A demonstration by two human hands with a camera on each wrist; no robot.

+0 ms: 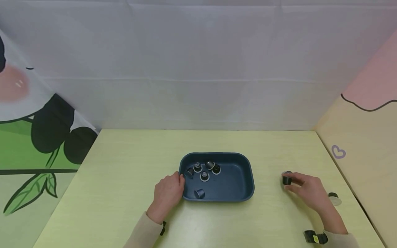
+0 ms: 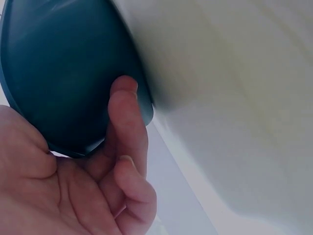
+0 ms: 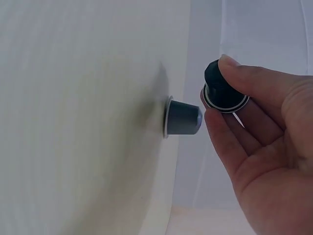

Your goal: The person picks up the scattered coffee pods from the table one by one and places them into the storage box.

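Note:
My left hand [image 1: 169, 193] grips the left rim of a dark blue tray [image 1: 235, 199], its fingers against the outer wall in the left wrist view. Several dark coffee capsules lie in the left half of the tray, some standing on their rims, such as one capsule [image 1: 204, 176], others tipped over, like the bluish capsule [image 1: 200, 194]. Off to the right of the tray, my right hand [image 1: 310, 191] pinches a black coffee capsule [image 3: 222, 90] between thumb and fingers. Close by its fingertips, a dark green capsule [image 3: 183, 118] stands rim-down on the table.
Another dark capsule with a pale rim [image 1: 335, 199] sits beside the right wrist, near the right edge of the pale table [image 1: 130, 165]. A grey-white cloth wall [image 1: 198, 103] rises behind the table, and printed panels flank both sides.

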